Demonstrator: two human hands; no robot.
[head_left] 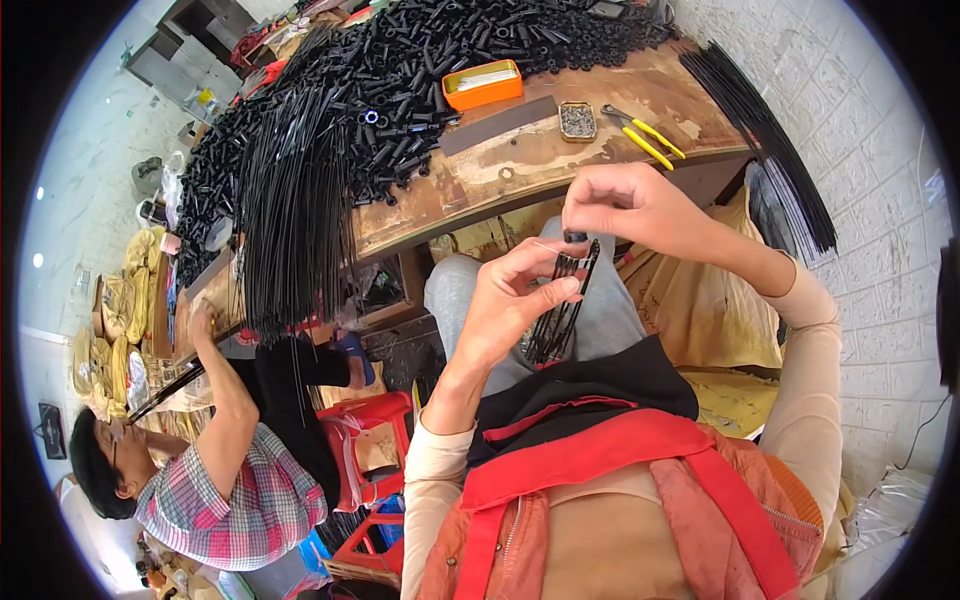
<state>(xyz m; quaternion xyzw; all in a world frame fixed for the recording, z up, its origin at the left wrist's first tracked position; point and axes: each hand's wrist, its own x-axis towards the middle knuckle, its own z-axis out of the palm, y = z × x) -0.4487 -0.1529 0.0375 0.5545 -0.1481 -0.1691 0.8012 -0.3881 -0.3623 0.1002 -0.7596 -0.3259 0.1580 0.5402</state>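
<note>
Two hands working at a small black-ribbed frame, just in front of a crowded wooden workbench

The wooden workbench [665, 90] spans the upper part of the view. A heap of black tubular pieces [400, 70] covers its far and left side. A long hank of thin black rods [290, 220] lies across its left part and hangs over the front edge, hiding the wood beneath. Near the bench's left end sits a co-worker [240, 490] in a checked shirt, one hand at its edge; a red stool [370, 440] is close by. A second sheaf of black rods [765, 140] juts past the bench's right end. On the bench's bare middle are an orange box [485, 95] of pale sticks, a dark flat strip [497, 126], yellow-handled pliers [648, 147] and a small tray [578, 138] of metal bits.

Before the bench, above the wearer's lap, the left hand [525, 300] pinches a bundle of short black ribs [558, 325] between thumb and fingers. The right hand [640, 210] curls at the bundle's top, beside a small black cap [575, 237]; whether its fingertips grip it, I cannot tell.
</note>
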